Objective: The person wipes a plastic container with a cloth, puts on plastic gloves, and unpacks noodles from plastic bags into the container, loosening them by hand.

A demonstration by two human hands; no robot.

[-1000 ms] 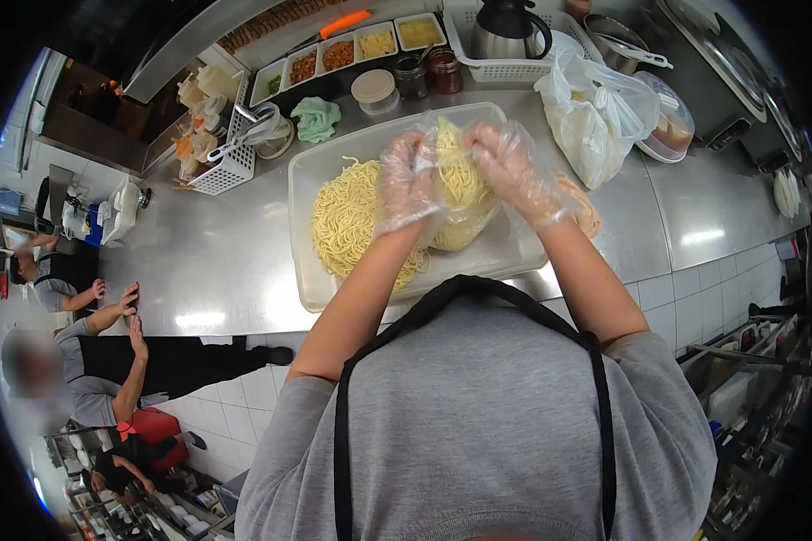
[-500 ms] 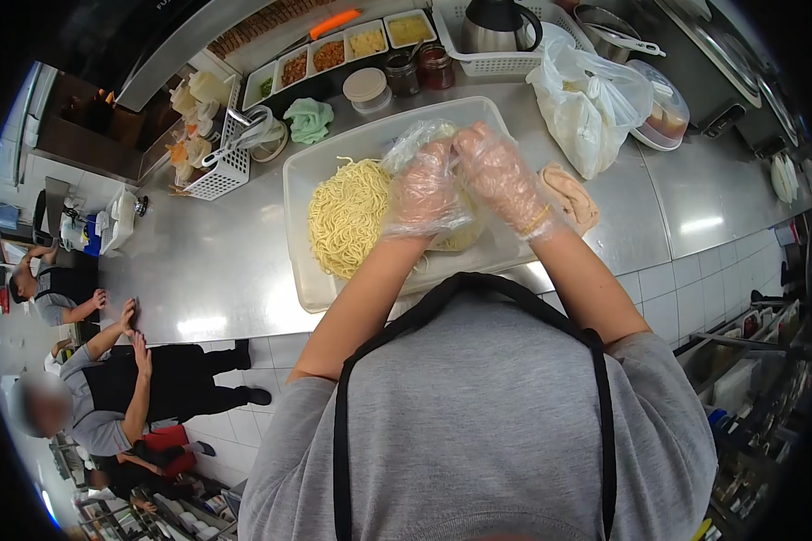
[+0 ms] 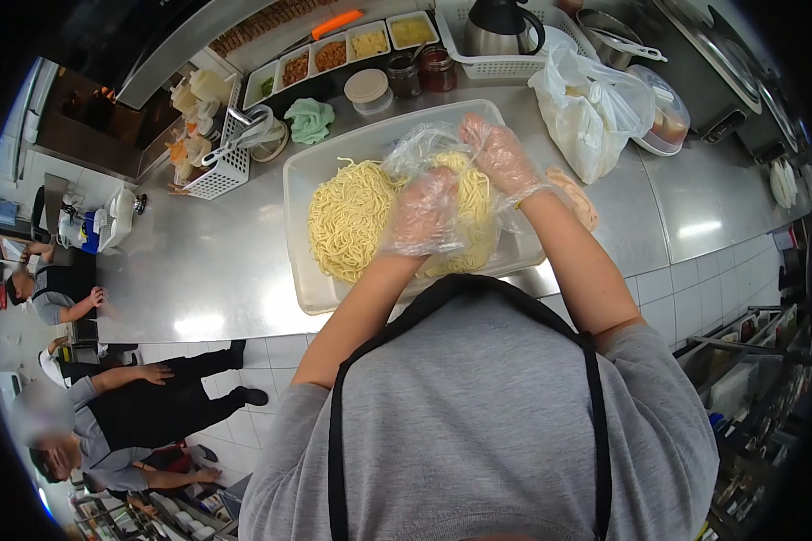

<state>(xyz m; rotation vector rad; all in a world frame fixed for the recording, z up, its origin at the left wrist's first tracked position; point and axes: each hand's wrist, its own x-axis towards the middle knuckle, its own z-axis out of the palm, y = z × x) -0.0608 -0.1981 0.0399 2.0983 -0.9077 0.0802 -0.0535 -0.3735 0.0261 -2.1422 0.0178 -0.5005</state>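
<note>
A large translucent tub (image 3: 302,287) stands on the steel counter. A loose mound of pale yellow noodles (image 3: 350,221) fills its left side. To the right, more noodles (image 3: 472,194) lie in a clear plastic bag (image 3: 419,144). My left hand (image 3: 427,207), in a clear plastic glove, is curled against the near left side of this bag, its fingertips partly hidden by film. My right hand (image 3: 503,160), gloved too, pinches the bag's far right edge. A yellow band (image 3: 519,204) circles the right wrist.
A peach cloth (image 3: 571,198) lies right of the tub, near a tied white bag (image 3: 591,113). Behind are a green cloth (image 3: 309,121), a lidded cup (image 3: 367,88), jars (image 3: 438,70) and topping trays (image 3: 331,56). Co-workers (image 3: 144,397) stand left of the counter.
My hands have moved apart: the left came down toward me, the right shifted slightly right. More of the bagged noodles shows between them. A co-worker at left has lowered their raised hands.
</note>
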